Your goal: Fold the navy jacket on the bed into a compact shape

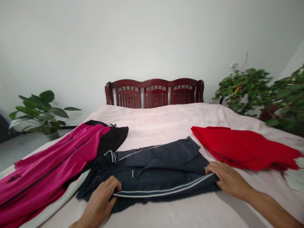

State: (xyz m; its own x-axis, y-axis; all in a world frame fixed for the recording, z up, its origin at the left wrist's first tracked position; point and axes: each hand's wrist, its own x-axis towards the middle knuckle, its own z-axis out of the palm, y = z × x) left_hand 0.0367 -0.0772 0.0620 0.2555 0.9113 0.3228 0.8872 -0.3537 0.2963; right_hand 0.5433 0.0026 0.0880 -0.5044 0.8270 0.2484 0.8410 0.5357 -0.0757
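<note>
Dark navy trousers [161,167] with white side stripes lie crosswise on the pink bed sheet [171,212], folded and somewhat wrinkled. My left hand [102,198] pinches their near edge at the left, beside the start of the double white stripe. At the right end of that stripe, my right hand [225,177] grips the fabric between thumb and fingers. The near edge looks slightly raised between the two hands. Part of the cloth under my fingers is hidden.
A magenta and black jacket [78,145] lies at the left, with white cloth along its near side. Red folded clothing [247,148] is at the right. Behind stand a dark wooden headboard [155,95], a left plant [42,110] and right plants [247,91].
</note>
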